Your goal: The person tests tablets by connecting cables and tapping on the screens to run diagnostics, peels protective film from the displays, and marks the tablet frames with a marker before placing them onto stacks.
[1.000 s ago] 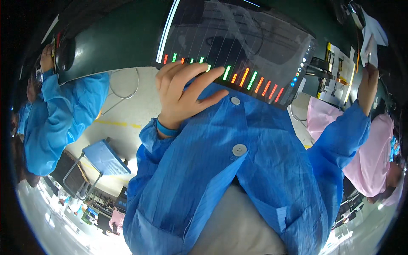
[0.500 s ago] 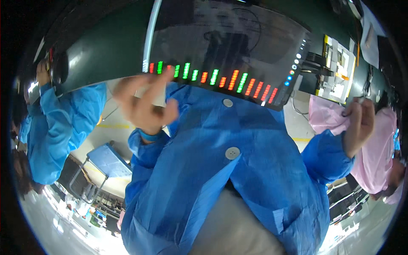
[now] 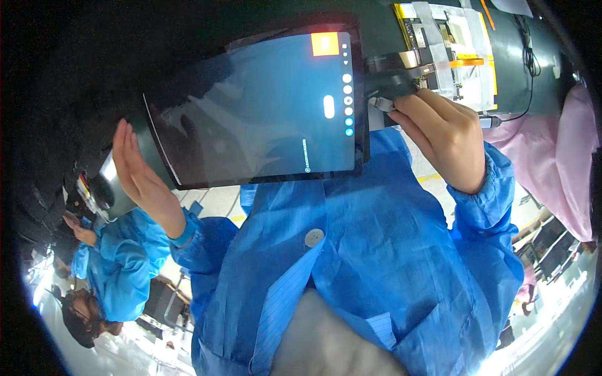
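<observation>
A dark display panel (image 3: 251, 119) lies on the dark green bench, lit with an orange square, a column of round icons and a white pill shape. My left hand (image 3: 143, 178) is beside its left edge, fingers straight and together, holding nothing; whether it touches the edge I cannot tell. At the panel's right edge my right hand (image 3: 446, 135) pinches a small grey piece (image 3: 381, 104), its exact kind unclear. Just beyond those fingers, dark flat cables (image 3: 392, 62) run from the panel to a taped circuit board assembly (image 3: 442, 53) with yellow edges.
A black cable (image 3: 532, 59) with a plug (image 3: 492, 121) lies right of the board. At the left sits a co-worker in a light blue smock (image 3: 125, 263); a pink garment (image 3: 545, 163) is close on the right. A dark rounded object (image 3: 100, 191) rests on the bench's left.
The red and green bars have gone from the display, replaced by icons and an orange square. My left hand moved left off the panel; my right hand moved to its right edge. The view shifted.
</observation>
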